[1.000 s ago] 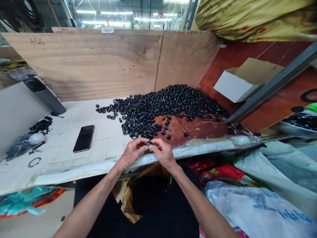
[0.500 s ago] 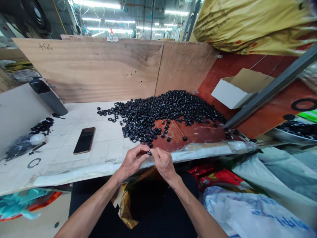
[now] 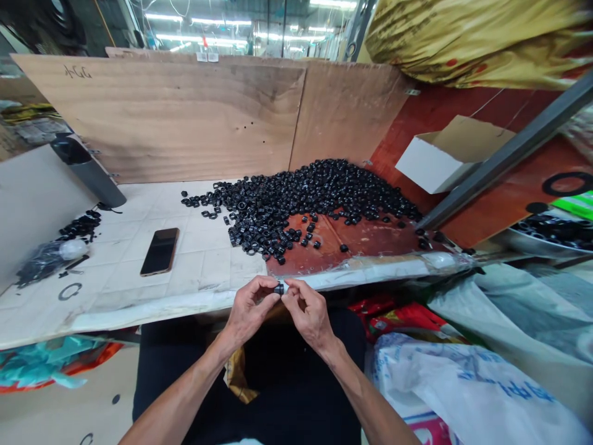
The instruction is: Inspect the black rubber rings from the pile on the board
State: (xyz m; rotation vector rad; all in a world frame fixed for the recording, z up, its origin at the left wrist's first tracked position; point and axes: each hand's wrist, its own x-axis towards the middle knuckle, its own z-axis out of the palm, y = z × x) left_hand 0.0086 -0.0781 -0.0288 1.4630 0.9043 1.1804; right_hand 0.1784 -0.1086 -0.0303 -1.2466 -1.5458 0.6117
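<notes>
Over the table's front edge, my left hand (image 3: 252, 308) pinches a small black nut-like part (image 3: 278, 288) between thumb and fingertips. My right hand (image 3: 308, 312) meets the part from the other side, its thumb and index finger closed around the right end. Fingertips cover much of the piece, so fine details are hidden. Beyond my hands a large heap of small black nut-like pieces (image 3: 319, 188) spreads over the white and red tabletop, with several loose ones at its near side.
A phone (image 3: 160, 251) lies left of the heap. Farther left are a dark grey cylinder (image 3: 95, 173), a bag of black parts (image 3: 41, 267) and a flat ring (image 3: 70, 292). A grey bar (image 3: 500, 157) slants at right beside a white box (image 3: 430, 164). Plastic sacks (image 3: 463, 383) lie low right.
The view has tilted down slightly. My right-hand fingers have shifted and opened somewhat around the part's end, so more of the black piece shows between my hands.
</notes>
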